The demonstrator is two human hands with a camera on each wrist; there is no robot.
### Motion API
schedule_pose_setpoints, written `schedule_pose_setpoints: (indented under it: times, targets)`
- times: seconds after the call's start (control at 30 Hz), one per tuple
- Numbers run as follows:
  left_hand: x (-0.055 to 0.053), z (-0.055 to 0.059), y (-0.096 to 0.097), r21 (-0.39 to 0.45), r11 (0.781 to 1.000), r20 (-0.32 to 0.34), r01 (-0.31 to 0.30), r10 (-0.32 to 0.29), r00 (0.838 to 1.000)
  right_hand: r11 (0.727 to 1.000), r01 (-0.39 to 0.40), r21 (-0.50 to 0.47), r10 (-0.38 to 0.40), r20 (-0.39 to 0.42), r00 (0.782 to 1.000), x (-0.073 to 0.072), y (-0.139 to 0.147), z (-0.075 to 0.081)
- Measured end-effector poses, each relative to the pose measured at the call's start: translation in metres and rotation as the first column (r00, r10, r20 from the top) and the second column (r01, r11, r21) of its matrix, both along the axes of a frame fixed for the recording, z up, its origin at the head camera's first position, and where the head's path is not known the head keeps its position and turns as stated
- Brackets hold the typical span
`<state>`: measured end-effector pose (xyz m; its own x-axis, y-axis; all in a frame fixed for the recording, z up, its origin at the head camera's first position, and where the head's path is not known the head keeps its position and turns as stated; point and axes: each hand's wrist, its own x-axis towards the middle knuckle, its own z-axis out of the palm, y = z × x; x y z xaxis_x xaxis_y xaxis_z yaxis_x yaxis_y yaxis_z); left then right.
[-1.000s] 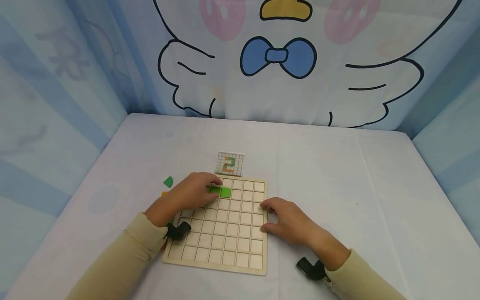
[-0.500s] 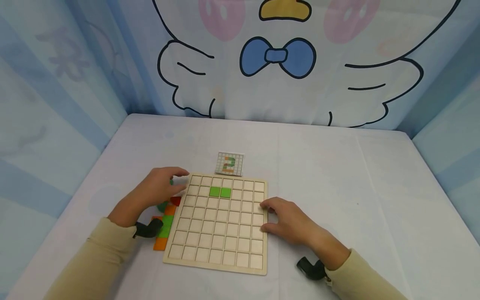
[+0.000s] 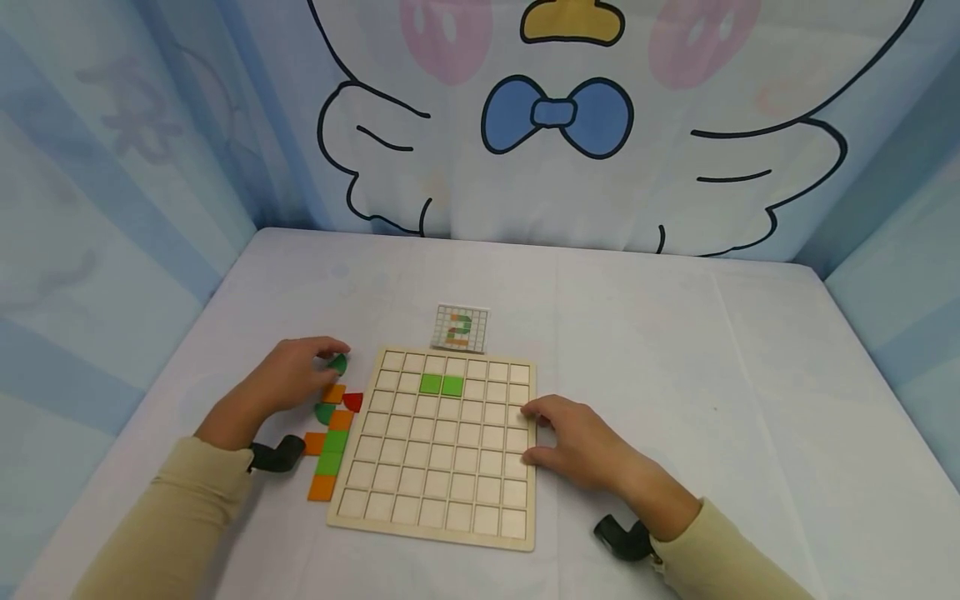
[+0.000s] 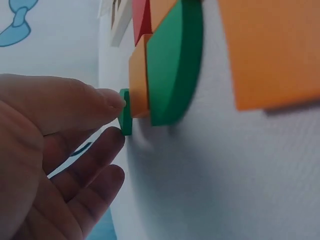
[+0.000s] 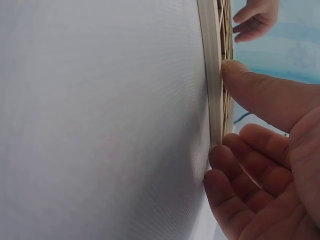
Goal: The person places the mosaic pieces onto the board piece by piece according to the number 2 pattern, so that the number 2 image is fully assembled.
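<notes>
Blue-and-white drapes (image 3: pixel 112 250) at the sides, cartoon backdrop with bow tie (image 3: pixel 552 112) behind, white-covered table (image 3: pixel 660 350). Going left to right: left hand (image 3: pixel 288 375), tan sleeve, black wrist mount (image 3: pixel 277 455). Thumb and fingers bracket the green quarter-round (image 3: pixel 340 364), which lies left of the board near its far corner. Left wrist view: thumb tip on that piece, one fingertip at its lower edge, other fingers loosely bent. Gap is about the piece's size; can't tell if it's actually pinched.

Below it, loose pieces along the board's left side: orange square (image 3: pixel 333 393), green rounded piece (image 3: pixel 324 413), red rounded piece (image 3: pixel 352 402), then a strip of orange, green, green, orange squares (image 3: pixel 330 458), with one more orange square (image 3: pixel 314 444) on its left.

Wooden grid board (image 3: pixel 427 454): two green squares (image 3: pixel 431 383) side by side, second row from the far edge, third and fourth columns. Pattern card (image 3: pixel 460 327) just beyond the far edge, coloured figure on a grid.

Right hand (image 3: pixel 573 442): thumb and fingers well spread, tips touching the board's right rim, not wrapped round anything.
</notes>
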<state>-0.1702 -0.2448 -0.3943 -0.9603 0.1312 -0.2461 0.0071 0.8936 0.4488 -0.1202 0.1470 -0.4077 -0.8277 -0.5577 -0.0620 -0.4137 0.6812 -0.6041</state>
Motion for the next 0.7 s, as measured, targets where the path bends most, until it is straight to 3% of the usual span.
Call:
schedule_pose_setpoints:
  times: [0.33,0.7]
  targets:
    - [-0.0001,-0.0065,-0.0004,0.041,0.999,-0.014,0.011,-0.011,1.000,1.000,0.003,0.005,-0.003,-0.004,1.000,-0.0004,0.0008,-0.0007]
    - [0.0006,-0.0086,0.0012,0.024,0.999,-0.031,-0.039,0.040,0.999,1.000,-0.006,-0.004,0.006,-0.006,1.000,-0.0005,0.0013,-0.0010]
